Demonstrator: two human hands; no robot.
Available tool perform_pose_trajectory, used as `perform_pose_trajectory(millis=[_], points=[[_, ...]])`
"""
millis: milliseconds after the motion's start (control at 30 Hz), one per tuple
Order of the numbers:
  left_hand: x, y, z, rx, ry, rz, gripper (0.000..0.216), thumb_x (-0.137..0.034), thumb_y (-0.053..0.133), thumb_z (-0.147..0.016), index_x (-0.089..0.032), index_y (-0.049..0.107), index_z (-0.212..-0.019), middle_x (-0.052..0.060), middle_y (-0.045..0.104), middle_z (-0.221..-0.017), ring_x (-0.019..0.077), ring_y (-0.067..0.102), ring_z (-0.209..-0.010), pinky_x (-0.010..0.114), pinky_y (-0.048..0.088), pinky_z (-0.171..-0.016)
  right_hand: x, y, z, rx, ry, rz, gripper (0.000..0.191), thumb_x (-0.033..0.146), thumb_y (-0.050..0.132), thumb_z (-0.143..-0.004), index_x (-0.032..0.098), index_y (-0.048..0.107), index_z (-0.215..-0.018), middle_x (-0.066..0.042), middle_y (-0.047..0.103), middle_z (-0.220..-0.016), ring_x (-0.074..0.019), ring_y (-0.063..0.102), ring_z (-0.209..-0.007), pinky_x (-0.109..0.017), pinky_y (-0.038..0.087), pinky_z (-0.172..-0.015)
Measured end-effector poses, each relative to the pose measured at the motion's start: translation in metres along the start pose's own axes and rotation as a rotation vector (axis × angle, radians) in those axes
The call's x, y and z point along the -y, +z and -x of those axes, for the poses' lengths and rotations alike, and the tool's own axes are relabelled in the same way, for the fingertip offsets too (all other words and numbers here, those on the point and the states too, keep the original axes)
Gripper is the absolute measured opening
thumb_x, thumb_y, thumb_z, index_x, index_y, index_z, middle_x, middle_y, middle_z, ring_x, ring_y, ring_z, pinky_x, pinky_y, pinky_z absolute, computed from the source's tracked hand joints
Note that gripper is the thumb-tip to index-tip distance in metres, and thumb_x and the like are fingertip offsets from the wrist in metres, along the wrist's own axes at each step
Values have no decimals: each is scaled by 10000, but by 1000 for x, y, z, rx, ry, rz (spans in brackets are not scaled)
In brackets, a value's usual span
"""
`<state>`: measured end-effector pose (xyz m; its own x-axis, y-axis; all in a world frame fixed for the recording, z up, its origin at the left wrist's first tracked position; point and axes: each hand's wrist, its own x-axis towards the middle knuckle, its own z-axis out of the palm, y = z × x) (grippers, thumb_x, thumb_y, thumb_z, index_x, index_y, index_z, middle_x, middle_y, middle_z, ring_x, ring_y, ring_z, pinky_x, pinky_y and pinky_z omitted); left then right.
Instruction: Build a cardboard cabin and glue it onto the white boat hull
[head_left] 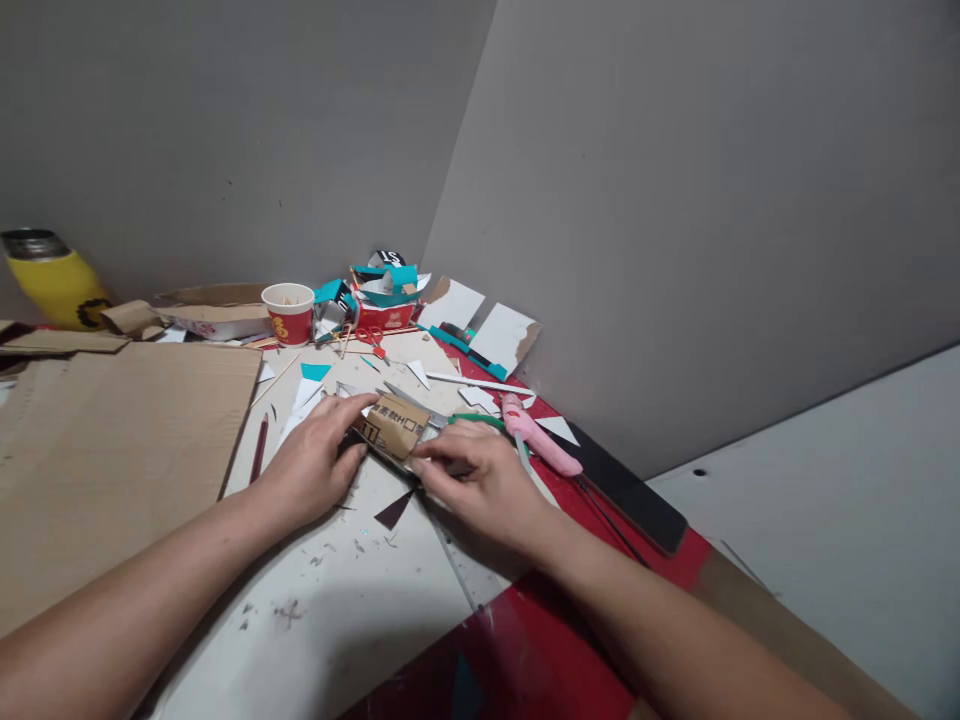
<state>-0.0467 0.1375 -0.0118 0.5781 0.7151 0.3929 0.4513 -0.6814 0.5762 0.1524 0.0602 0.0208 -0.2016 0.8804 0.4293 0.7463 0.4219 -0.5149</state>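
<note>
We see the brown printed cardboard piece [396, 425] mid-scene over the white board [337, 570], long axis slanting far left to near right; our left hand [319, 455], half curled, grips its left end thumb-to-index, our right hand [487, 475] pinches its near right corner, fingers curled; bare board lies near, green-handled scissors [480, 418] and pink plastic glue gun [541, 437] crowd the right
</note>
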Motion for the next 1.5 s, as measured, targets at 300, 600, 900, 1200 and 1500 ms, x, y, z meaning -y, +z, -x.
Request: perform_pose_trajectory(millis=[300,600,900,1200,1500], points=[[-10,-10,1,-69,-27,25,489,-134,507,-848,-247,444,-1319,76,569,-1217,211,565,-1044,437,477,-938,-15,-22,-13,-333,312,-272,167,300,577,-815,162,667,-840,-21,654,-714,-136,567,-631,-266,442,-584],[-17,-14,4,-193,-2,8,560,-162,525,-858,-288,377,-1383,63,523,-1279,187,582,-1043,371,479,-952,-17,-34,-15,64,390,-310,292,341,594,-803,131,691,-980,-45,663,-779,-142,557,-668,-259,418,-576],[-27,-14,9,-234,194,-129,614,-76,487,-850,-288,329,-1404,90,523,-1252,239,526,-1145,427,447,-982,-17,-14,-10,234,431,-486,102,155,535,-741,142,620,-686,72,379,-509,-62,319,-459,-202,214,-421],[-27,-15,7,-279,180,-113,601,-47,469,-838,-296,371,-1376,69,551,-1249,238,457,-1233,480,373,-1066,-18,-10,-10,177,373,-400,124,160,541,-758,150,591,-645,56,394,-551,-81,331,-513,-214,245,-459],[-19,-17,5,-325,47,-61,397,-72,475,-844,-239,526,-1201,76,570,-1204,234,501,-1176,474,408,-1031,-20,-7,-10,195,355,-347,148,130,538,-761,143,611,-633,61,354,-541,-79,309,-507,-224,225,-442]])
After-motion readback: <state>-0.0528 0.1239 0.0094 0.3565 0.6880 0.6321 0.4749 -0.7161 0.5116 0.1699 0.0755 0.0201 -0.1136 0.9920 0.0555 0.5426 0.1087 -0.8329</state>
